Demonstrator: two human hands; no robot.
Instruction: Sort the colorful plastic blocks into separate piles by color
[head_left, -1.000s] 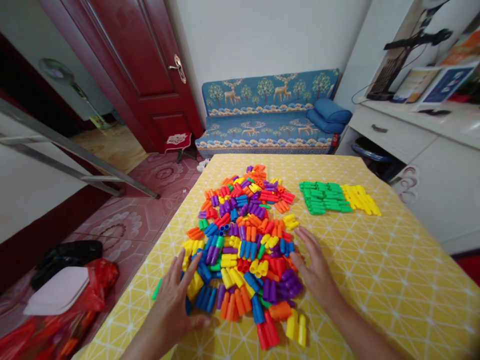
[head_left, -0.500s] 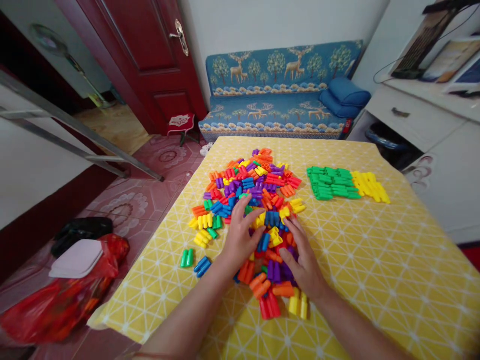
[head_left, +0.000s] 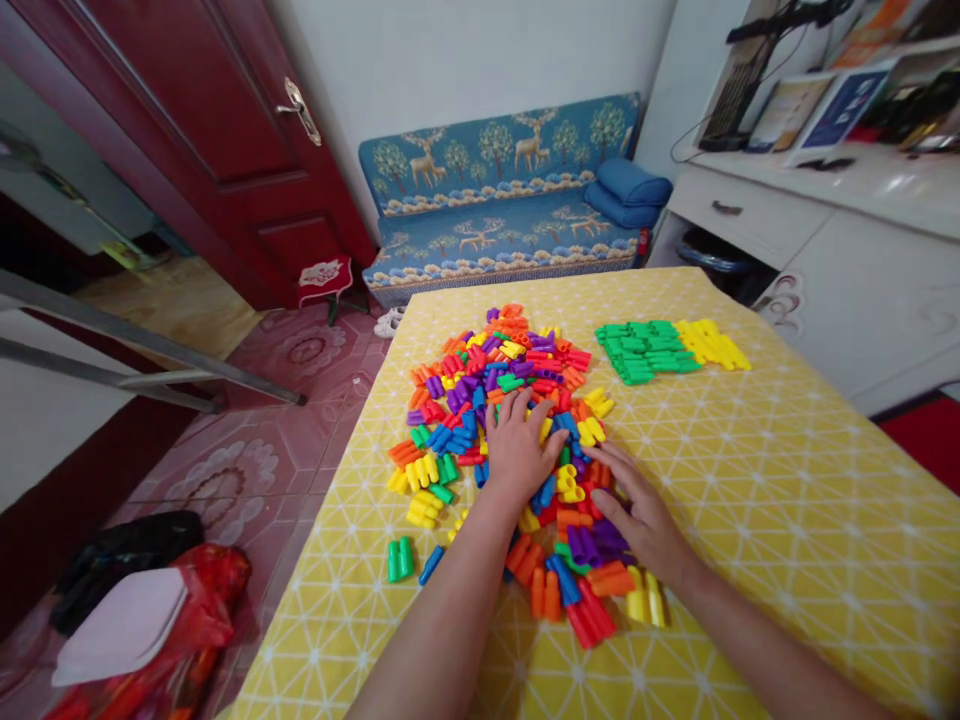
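Note:
A heap of small plastic joined-tube building blocks in red, orange, yellow, green, blue and purple covers the middle of the table. My left hand lies palm down over the heap, fingers spread and reaching away from me. Blocks beneath its palm are hidden. At the heap's right side is my right hand, its fingers apart and their tips by orange and purple blocks. I see nothing gripped in either hand. Farther right, green blocks lie packed in rows, with yellow blocks alongside them.
A yellow patterned cloth covers the table. Beyond it stand a blue sofa and a small red stool. A white cabinet is at the right. Bags lie on the floor at the left, below a metal ladder.
The view has turned, shifting the room within the picture. My left hand has moved forward and right over the heap and flattened out. My right hand stays along the heap's right side.

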